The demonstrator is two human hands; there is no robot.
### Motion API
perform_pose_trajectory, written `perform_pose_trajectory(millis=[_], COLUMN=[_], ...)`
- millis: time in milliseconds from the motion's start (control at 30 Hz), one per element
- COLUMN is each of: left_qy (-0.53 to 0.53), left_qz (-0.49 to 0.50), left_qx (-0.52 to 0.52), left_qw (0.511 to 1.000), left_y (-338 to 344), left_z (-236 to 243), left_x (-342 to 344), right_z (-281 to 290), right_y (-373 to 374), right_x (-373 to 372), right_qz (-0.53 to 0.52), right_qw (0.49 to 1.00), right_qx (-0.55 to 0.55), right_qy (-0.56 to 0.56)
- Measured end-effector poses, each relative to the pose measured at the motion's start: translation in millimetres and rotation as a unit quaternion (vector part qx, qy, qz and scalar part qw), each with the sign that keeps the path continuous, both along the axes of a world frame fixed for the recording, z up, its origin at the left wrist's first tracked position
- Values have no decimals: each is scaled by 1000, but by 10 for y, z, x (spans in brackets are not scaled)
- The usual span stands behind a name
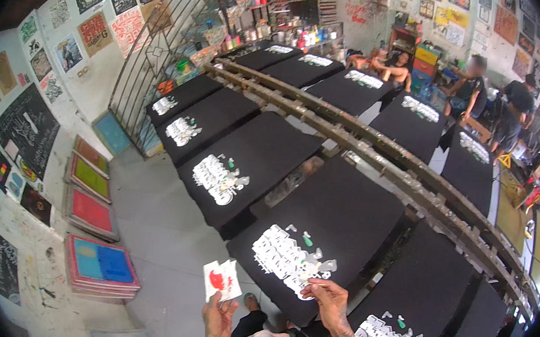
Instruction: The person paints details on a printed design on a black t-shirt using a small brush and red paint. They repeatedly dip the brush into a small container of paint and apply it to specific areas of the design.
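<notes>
My left hand (pixel 219 316) holds up white paper pieces (pixel 213 271) marked with a red print, over the walkway beside the boards. The nearest black shirt (pixel 336 220) lies flat on its board in front of me. White lettering with small green and grey patches (pixel 282 255) covers its near end. Over the right edge of that lettering is my right hand (pixel 328 304), its thumb and fingertips pinched together. Whatever lies in that pinch, if anything, is too small to make out. Whether the fingertips touch the cloth I cannot tell.
More printed black shirts (pixel 245 153) lie in rows on both sides of a long metal rail (pixel 358 135). Framed screens (pixel 101 266) lean against the left wall. Shelves of bottles (pixel 296 34) stand at the back. Several people (pixel 469 90) are at the far right.
</notes>
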State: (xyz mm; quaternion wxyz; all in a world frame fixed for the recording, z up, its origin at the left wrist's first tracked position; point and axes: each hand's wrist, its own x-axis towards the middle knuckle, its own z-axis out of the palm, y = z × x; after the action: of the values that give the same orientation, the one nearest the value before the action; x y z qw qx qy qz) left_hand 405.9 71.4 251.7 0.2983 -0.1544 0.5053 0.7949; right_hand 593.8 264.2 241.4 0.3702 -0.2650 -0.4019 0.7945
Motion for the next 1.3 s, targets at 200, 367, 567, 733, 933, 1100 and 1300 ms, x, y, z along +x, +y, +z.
perform_pose_trajectory(millis=[200,367,567,733,933,1100,1300], left_qy=[33,37,49,70,104,153,150], left_qz=[32,50,32,23,-13,-64,-168], left_qx=[35,45,34,13,-2,-38,-60], left_qw=[998,997,998,997,994,985,973], left_y=[-181,-242,-213,-190,-169,-191,-591], left_z=[40,-9,74,46,308,790,1024], left_x=[123,193,360,516,606,643,596], right_z=[93,246,400,538,667,978,1200], right_y=[-45,-108,-105,-116,-93,-114,-301], right_x=[30,60,284,508,492,149,-293], right_qz=[24,21,-32,-53,-65,-3,186], right_qw=[999,998,998,997,995,983,954], right_qx=[37,44,45,60,69,145,228], right_qy=[16,26,19,14,-2,111,60])
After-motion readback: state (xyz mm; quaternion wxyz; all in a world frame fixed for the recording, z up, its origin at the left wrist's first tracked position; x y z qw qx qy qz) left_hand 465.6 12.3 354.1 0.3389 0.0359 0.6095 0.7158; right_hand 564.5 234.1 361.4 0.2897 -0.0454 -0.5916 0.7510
